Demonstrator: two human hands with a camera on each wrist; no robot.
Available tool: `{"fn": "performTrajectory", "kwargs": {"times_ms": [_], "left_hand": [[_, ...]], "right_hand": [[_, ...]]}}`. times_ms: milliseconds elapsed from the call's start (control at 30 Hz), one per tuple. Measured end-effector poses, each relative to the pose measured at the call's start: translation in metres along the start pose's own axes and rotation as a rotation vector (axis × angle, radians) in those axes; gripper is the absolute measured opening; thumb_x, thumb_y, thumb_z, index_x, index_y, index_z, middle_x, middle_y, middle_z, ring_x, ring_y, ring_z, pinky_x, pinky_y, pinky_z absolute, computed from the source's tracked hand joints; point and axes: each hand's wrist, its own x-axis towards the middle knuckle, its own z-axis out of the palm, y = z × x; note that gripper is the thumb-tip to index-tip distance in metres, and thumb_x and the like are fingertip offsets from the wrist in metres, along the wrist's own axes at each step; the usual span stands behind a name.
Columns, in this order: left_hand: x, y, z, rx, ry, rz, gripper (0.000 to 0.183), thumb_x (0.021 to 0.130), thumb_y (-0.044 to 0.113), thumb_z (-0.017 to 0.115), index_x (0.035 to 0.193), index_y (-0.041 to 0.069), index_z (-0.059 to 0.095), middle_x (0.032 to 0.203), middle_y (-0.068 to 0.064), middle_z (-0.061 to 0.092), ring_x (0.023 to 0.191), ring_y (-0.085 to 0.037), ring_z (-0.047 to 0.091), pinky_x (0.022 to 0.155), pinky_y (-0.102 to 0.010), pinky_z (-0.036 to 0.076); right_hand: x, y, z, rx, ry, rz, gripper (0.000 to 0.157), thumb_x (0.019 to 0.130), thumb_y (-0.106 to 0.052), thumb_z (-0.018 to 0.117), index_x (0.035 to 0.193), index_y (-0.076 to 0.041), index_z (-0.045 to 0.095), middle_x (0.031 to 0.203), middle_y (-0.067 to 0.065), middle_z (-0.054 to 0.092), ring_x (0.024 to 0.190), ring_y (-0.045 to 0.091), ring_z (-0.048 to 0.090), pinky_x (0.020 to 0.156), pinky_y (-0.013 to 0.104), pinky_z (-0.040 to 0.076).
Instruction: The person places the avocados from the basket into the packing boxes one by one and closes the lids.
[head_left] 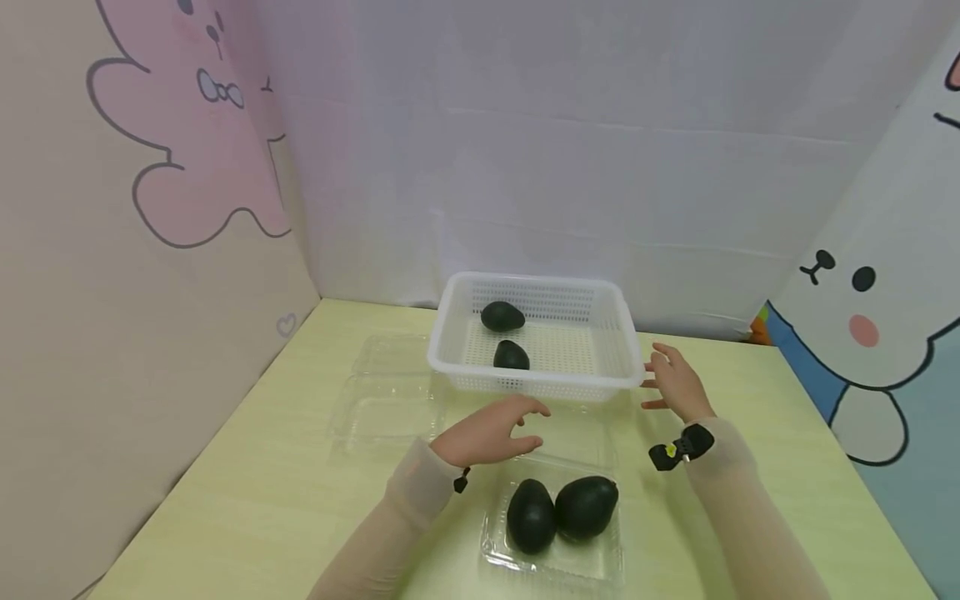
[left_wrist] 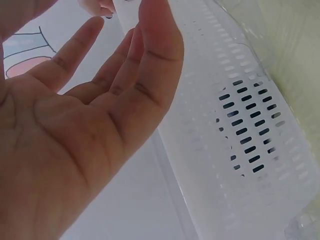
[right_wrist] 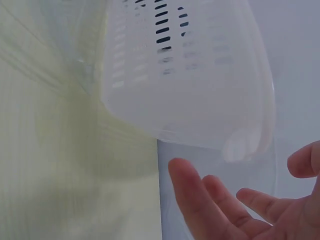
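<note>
A white perforated plastic basket stands at the back of the table, with two dark avocados inside: one near the back, one near the front wall. My left hand hovers in front of the basket, fingers loosely bent, holding nothing. Beside the basket's right end, my right hand is held with fingers spread and nothing in them; in the right wrist view its fingers are close below the basket's corner. Two more avocados, one left and one right, lie in a clear plastic container near me.
Another clear plastic container lies on the table left of the basket, its outline faint. The pale yellow table meets a white sheet at the back. Side walls carry cartoon animals.
</note>
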Motion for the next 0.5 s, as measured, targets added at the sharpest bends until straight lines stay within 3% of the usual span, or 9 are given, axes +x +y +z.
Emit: {"fn": "performTrajectory", "kwargs": {"times_ms": [267, 500], "left_hand": [[-0.002, -0.009, 0.004, -0.040, 0.144, -0.106, 0.036, 0.095, 0.019, 0.061, 0.128, 0.006, 0.057, 0.129, -0.008, 0.057, 0.101, -0.029, 0.062, 0.087, -0.031, 0.050], [0.001, -0.013, 0.011, -0.057, 0.176, -0.207, 0.036, 0.094, 0.019, 0.061, 0.126, 0.004, 0.059, 0.122, -0.013, 0.060, 0.084, -0.021, 0.062, 0.077, -0.034, 0.051]], "right_hand": [[-0.021, 0.005, 0.006, -0.031, -0.027, 0.030, 0.065, 0.103, -0.036, 0.027, 0.156, -0.007, 0.004, 0.145, 0.032, 0.035, 0.119, 0.044, 0.053, 0.069, 0.039, 0.058], [-0.038, 0.009, 0.015, -0.078, -0.081, 0.073, 0.070, 0.099, -0.028, 0.040, 0.154, -0.002, 0.006, 0.141, 0.037, 0.035, 0.114, 0.043, 0.057, 0.068, 0.040, 0.058]]}}
